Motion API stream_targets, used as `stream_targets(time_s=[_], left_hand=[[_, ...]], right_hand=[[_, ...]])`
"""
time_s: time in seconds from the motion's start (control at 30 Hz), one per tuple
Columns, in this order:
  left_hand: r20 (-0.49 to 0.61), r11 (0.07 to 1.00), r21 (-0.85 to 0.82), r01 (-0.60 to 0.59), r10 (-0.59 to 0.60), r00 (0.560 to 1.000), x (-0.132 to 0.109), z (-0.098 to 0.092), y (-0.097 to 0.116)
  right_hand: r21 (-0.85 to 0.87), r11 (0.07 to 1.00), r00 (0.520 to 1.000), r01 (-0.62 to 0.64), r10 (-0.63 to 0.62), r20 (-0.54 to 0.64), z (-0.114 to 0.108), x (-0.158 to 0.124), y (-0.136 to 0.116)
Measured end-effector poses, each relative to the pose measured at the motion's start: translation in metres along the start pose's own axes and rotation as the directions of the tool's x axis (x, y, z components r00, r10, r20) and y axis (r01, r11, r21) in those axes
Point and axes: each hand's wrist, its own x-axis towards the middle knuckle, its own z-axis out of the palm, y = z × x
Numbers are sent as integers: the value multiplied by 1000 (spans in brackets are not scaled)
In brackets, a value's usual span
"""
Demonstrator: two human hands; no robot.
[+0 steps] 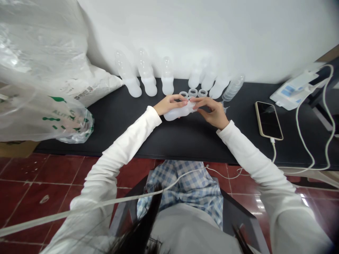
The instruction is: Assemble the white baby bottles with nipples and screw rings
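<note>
The bottle [173, 114] lies between left fingers [180, 104] and right fingers [202, 101].

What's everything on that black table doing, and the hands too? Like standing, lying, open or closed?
Left hand: closed on the held bottle.
Right hand: fingers closed at its neck end.
Held bottle: tipped sideways.
Three left bottles: standing, clear domes on.
Three right bottles: standing, tops hard to see.
Rings: lying flat.
Clear domes stack: nested.
Phone: dark screen.
Phone cable: plugged in.
</note>
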Motion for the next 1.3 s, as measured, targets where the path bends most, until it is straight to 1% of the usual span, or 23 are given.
stream_targets(time_s=[0.03,0.1,0.13,0.2,0.27,0.33,0.4,0.43,0.47,0.53,0.6,0.67,0.73,0.8,0.87,1.0,1.07,1.17,1.3], left_hand=[[13,1000,-11,11,-11,1000,1,-1,0],[-18,999,27,-17,18,1000,1,0,-1],[-53,995,80,-54,58,997,1,1,-1],[-107,958,246,-144,175,979,0,5,-1],[-103,863,456,-216,293,951,-1,11,-1],[-61,728,637,-253,375,925,-2,17,-1],[-15,609,743,-276,428,904,-2,21,-4],[3,566,773,-288,449,893,-1,21,-7],[18,533,792,-297,466,885,-1,21,-9],[22,502,811,-300,487,873,1,19,-16],[-2,504,815,-284,493,870,3,15,-22],[-21,516,814,-269,488,873,4,11,-26],[-16,516,813,-271,484,875,5,8,-28],[1,510,812,-283,484,875,4,7,-28],[11,512,808,-292,482,876,3,8,-26],[20,530,792,-301,471,882,2,13,-23],[24,514,803,-302,477,878,3,16,-24],[43,445,847,-291,489,871,4,21,-27],[57,320,915,-245,498,865,3,27,-26]], right_hand=[[-6,1000,1000,3,-3,13,-1,1,0],[-15,1000,999,-1,2,47,-3,2,3],[-33,999,998,-13,15,58,-4,2,6],[-108,992,997,-58,62,39,-4,3,12],[-223,967,992,-122,124,-4,-3,3,18],[-325,930,985,-168,171,-21,-2,2,23],[-394,903,983,-172,183,-10,-3,1,25],[-416,895,985,-160,174,-4,-4,1,26],[-434,889,987,-143,158,-1,-5,0,26],[-457,884,993,-99,120,16,-9,0,25],[-447,894,995,-42,76,59,-13,0,23],[-416,909,992,31,24,128,-14,1,21],[-390,916,983,90,-20,182,-13,2,18],[-369,924,981,103,-34,189,-10,2,18],[-334,939,987,77,-24,158,-5,1,20],[-275,961,998,-18,34,52,4,-2,25],[-249,966,997,-72,75,2,9,-4,27],[-172,975,990,-138,129,-65,14,-5,28],[2,971,964,-240,239,-115,21,-3,28]])
